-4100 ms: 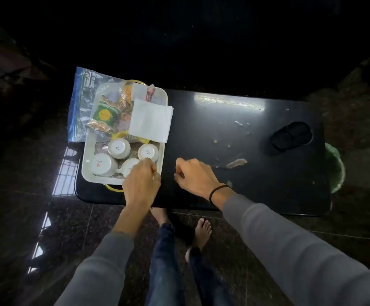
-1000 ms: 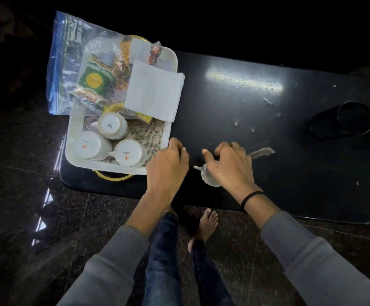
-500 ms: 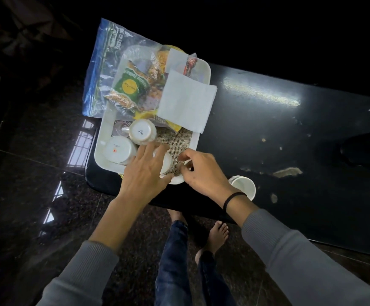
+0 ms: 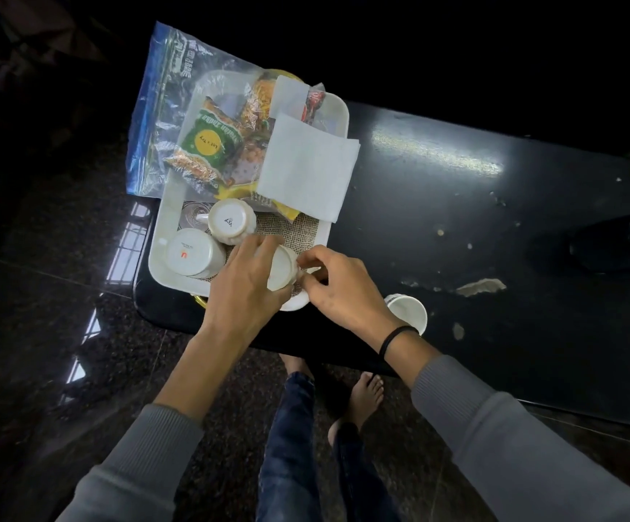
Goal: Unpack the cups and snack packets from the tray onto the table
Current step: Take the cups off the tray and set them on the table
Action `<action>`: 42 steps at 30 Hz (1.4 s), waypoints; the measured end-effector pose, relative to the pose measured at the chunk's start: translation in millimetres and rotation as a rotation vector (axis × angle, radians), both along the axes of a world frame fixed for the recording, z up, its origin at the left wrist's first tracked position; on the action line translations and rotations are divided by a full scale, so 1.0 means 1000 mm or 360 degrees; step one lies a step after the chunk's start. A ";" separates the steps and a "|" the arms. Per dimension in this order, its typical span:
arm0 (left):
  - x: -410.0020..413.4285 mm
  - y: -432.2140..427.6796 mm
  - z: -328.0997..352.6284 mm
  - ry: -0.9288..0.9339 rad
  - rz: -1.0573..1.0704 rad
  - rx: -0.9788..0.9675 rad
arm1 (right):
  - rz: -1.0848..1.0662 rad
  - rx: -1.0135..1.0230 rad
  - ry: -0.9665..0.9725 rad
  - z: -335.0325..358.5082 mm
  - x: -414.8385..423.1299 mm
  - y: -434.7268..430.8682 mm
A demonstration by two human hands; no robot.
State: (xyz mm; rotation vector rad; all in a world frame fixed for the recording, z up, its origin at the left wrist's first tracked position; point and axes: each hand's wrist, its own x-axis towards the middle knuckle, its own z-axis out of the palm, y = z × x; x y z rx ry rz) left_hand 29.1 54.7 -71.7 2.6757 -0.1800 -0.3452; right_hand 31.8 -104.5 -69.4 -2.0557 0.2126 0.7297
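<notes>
One cup (image 4: pixel 408 312) stands upright on the table (image 4: pixel 494 227) just right of the tray (image 4: pixel 172 205), while both the left hand (image 4: pixel 245 284) and right hand (image 4: pixel 337 292) close on a second cup (image 4: pixel 282 271) at the tray's near corner, leaving two inverted cups (image 4: pixel 211 239) and the snack packets (image 4: pixel 211 145) inside it.

Head camera looks steeply down, seemingly close overhead.

Bare table (image 4: pixel 456 220) beyond upright cup (image 4: pixel 407 314)

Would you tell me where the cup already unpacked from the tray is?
The unpacked cup stands upright on the black table, near its front edge, just behind the right hand's wrist.
</notes>
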 end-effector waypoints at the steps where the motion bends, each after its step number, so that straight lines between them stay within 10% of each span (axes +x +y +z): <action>1: 0.001 -0.002 0.001 -0.0006 0.0025 -0.0024 | -0.0020 0.0006 -0.0011 0.001 0.000 -0.002; 32: 0.030 0.005 0.014 0.0357 -0.0037 0.0002 | -0.0068 -0.0066 -0.0064 -0.007 0.030 0.011; 42: 0.065 0.016 0.002 0.0052 0.0065 0.0684 | -0.0098 -0.0089 -0.0042 -0.010 0.051 0.027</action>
